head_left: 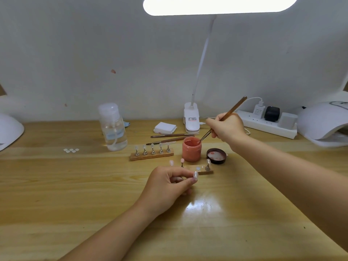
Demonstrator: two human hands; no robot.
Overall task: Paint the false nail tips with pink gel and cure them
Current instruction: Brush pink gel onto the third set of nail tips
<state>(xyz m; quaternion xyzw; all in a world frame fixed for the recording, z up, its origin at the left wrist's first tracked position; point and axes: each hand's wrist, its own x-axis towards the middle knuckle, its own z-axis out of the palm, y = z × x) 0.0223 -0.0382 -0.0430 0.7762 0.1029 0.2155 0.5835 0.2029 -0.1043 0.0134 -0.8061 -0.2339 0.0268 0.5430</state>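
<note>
While my right hand [227, 129] grips the brush [223, 119], its long handle slants toward the upper right of the frame and its bristles point down-left into the open jar of pink gel [191, 149], just right of centre. My left hand [170, 182], lower centre, pinches a small stand bearing a clear nail tip [195, 175], which faces right. The jar's lid [216, 156] lies beside it.

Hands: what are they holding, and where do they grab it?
The right hand grips a brush around the middle of its handle, its tip in the pink gel jar. The left hand pinches a nail tip stand by its stem.
</note>
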